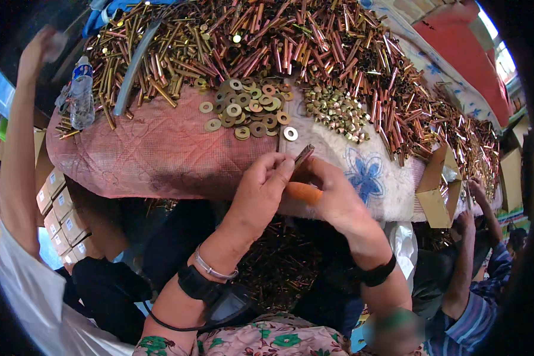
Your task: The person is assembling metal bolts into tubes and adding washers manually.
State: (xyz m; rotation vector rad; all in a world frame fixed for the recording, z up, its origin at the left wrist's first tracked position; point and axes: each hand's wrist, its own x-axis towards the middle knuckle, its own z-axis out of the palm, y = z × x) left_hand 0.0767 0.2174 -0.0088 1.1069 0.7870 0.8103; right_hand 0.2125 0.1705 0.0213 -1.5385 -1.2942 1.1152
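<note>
A short, slim metal sleeve (304, 154) points up and away between my hands. My left hand (258, 187) pinches it between thumb and fingers. Close against it, my right hand (341, 199) is closed with its fingers curled around the sleeve's lower part, which is hidden. An orange cover (303, 193) wraps one right finger. Just beyond my hands lies a single washer (290, 133), near a heap of flat washers (257, 129). A heap of small cone-shaped nuts (338, 115) lies to its right.
A large mound of metal sleeves (267, 35) covers the far side of the padded table (142, 154). A plastic bottle (82, 98) and clear tube (133, 68) are at left. An open cardboard box (439, 193) stands right. Co-workers' arms (18, 154) (466, 255) flank me.
</note>
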